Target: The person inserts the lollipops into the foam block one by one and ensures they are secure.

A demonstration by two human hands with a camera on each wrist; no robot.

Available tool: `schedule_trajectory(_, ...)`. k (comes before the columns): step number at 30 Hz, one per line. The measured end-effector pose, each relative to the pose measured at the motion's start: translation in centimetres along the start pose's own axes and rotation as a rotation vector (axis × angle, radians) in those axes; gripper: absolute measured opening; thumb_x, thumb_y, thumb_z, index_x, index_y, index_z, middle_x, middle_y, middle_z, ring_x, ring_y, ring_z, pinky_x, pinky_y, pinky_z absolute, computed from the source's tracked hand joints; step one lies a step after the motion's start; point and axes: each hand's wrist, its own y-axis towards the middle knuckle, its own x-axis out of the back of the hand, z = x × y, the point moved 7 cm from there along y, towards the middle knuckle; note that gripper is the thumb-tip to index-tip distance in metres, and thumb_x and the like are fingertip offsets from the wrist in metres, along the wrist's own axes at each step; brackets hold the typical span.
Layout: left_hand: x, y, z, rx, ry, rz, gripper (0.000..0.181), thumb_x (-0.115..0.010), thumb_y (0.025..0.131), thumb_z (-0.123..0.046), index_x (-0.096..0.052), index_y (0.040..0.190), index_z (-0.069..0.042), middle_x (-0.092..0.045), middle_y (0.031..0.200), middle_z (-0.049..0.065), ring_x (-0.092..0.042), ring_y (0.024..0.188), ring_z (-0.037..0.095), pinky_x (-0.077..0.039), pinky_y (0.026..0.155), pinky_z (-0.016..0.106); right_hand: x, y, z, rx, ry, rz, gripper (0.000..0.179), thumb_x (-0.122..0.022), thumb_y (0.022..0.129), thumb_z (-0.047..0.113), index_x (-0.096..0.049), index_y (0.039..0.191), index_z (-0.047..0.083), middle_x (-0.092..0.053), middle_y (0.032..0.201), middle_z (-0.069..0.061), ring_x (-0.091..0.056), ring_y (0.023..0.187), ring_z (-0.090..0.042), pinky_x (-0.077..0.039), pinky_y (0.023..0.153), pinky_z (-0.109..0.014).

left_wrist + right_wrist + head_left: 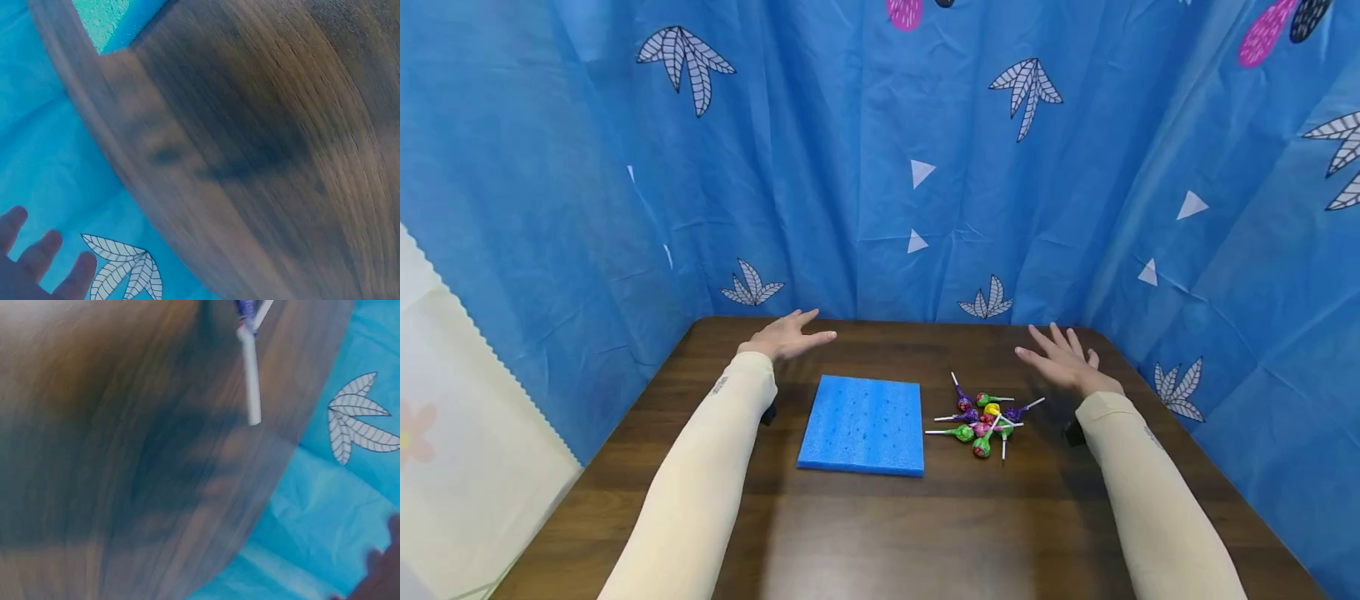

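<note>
A flat blue foam block with several small holes in its top lies on the table. To its right is a loose pile of wrapped lollipops in green, purple, pink, red and yellow, with white sticks pointing various ways. My left hand hovers beyond the foam's far left corner, fingers spread, holding nothing. Past the pile on the right, my right hand is also raised with fingers spread and nothing in it. The right wrist view catches one lollipop stick at its top edge; a foam corner shows in the left wrist view.
The dark wooden table has rounded far corners. Blue patterned curtains hang close behind it and along the right side. A white cloth hangs at the left. Both forearms wear cream sleeves.
</note>
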Motion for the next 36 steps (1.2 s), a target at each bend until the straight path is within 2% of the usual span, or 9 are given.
schedule_trajectory(3, -0.4, -0.1, 0.2, -0.007, -0.050, 0.021, 0.099, -0.042, 0.085, -0.084, -0.014, 0.162, -0.028, -0.015, 0.169, 0.015, -0.018, 0.153, 0.043, -0.020, 0.116, 0.072, -0.6, 0.1, 0.9, 0.048, 0.062, 0.073, 0.088, -0.038, 0.100, 0.065, -0.014, 0.160, 0.006, -0.005, 0.164, -0.032, -0.001, 0.150, -0.056, -0.005, 0.116, -0.076)
schedule_trajectory(6, -0.9, -0.1, 0.4, -0.020, -0.087, 0.055, 0.105, -0.050, 0.082, -0.083, -0.013, 0.163, -0.026, -0.018, 0.168, 0.015, -0.021, 0.153, 0.042, -0.023, 0.117, 0.070, -1.5, 0.1, 1.5, 0.073, 0.152, 0.143, 0.085, -0.045, 0.101, 0.057, -0.017, 0.159, 0.002, -0.013, 0.163, -0.033, -0.012, 0.149, -0.055, -0.020, 0.117, -0.071)
schedule_trajectory(9, -1.5, 0.1, 0.6, -0.044, -0.111, 0.096, 0.109, -0.056, 0.080, -0.081, -0.012, 0.163, -0.025, -0.017, 0.168, 0.015, -0.021, 0.153, 0.042, -0.025, 0.117, 0.068, -2.1, 0.1, 1.6, 0.066, 0.233, 0.177, 0.083, -0.049, 0.101, 0.054, -0.019, 0.159, 0.003, -0.015, 0.163, -0.031, -0.016, 0.148, -0.054, -0.025, 0.116, -0.070)
schedule_trajectory(13, -2.3, 0.2, 0.8, -0.073, -0.179, 0.137, 0.110, -0.065, 0.080, -0.074, -0.013, 0.163, -0.024, -0.015, 0.169, 0.014, -0.019, 0.153, 0.041, -0.025, 0.117, 0.068, -2.6, 0.4, 1.7, 0.064, 0.312, 0.181, 0.080, -0.053, 0.101, 0.050, -0.024, 0.158, 0.002, -0.021, 0.161, -0.031, -0.024, 0.147, -0.052, -0.028, 0.115, -0.068)
schedule_trajectory(17, -3.4, -0.1, 1.5, -0.076, -0.274, 0.199, 0.106, -0.072, 0.084, -0.059, -0.011, 0.163, -0.020, -0.011, 0.169, 0.017, -0.016, 0.153, 0.043, -0.024, 0.118, 0.067, -3.0, 0.8, 1.8, 0.067, 0.368, 0.161, 0.075, -0.058, 0.100, 0.041, -0.030, 0.155, -0.002, -0.027, 0.158, -0.033, -0.033, 0.142, -0.052, -0.031, 0.114, -0.068)
schedule_trajectory(20, -4.3, -0.4, 1.9, -0.060, -0.307, 0.248, 0.105, -0.076, 0.086, -0.047, -0.011, 0.163, -0.017, -0.010, 0.168, 0.020, -0.014, 0.153, 0.044, -0.022, 0.119, 0.067, -3.5, 1.0, 1.8, 0.075, 0.395, 0.153, 0.071, -0.061, 0.100, 0.035, -0.034, 0.152, -0.004, -0.032, 0.155, -0.034, -0.038, 0.139, -0.051, -0.034, 0.113, -0.066)
schedule_trajectory(24, -5.2, -0.3, 2.2, -0.046, -0.287, 0.279, 0.108, -0.080, 0.083, -0.040, -0.011, 0.163, -0.017, -0.011, 0.168, 0.021, -0.014, 0.153, 0.045, -0.021, 0.119, 0.068, -4.0, 1.2, 1.5, 0.073, 0.403, 0.157, 0.069, -0.063, 0.098, 0.034, -0.038, 0.150, -0.005, -0.040, 0.151, -0.032, -0.043, 0.137, -0.049, -0.035, 0.113, -0.065)
schedule_trajectory(28, -5.8, -0.1, 1.7, -0.070, -0.245, 0.298, 0.111, -0.084, 0.079, -0.037, -0.013, 0.162, -0.019, -0.014, 0.167, 0.021, -0.017, 0.152, 0.046, -0.023, 0.117, 0.069, -4.3, 1.5, 1.9, 0.101, 0.368, 0.155, 0.065, -0.064, 0.098, 0.033, -0.044, 0.146, -0.005, -0.049, 0.146, -0.030, -0.046, 0.134, -0.048, -0.038, 0.111, -0.064)
schedule_trajectory(36, -7.3, -1.4, 0.5, -0.063, -0.178, 0.388, 0.113, -0.088, 0.072, -0.040, -0.021, 0.161, -0.026, -0.018, 0.167, 0.016, -0.020, 0.152, 0.041, -0.024, 0.118, 0.068, -6.1, 2.1, 2.6, 0.176, 0.297, 0.165, 0.047, -0.066, 0.096, 0.023, -0.060, 0.133, -0.006, -0.059, 0.137, -0.028, -0.051, 0.128, -0.046, -0.044, 0.108, -0.060)
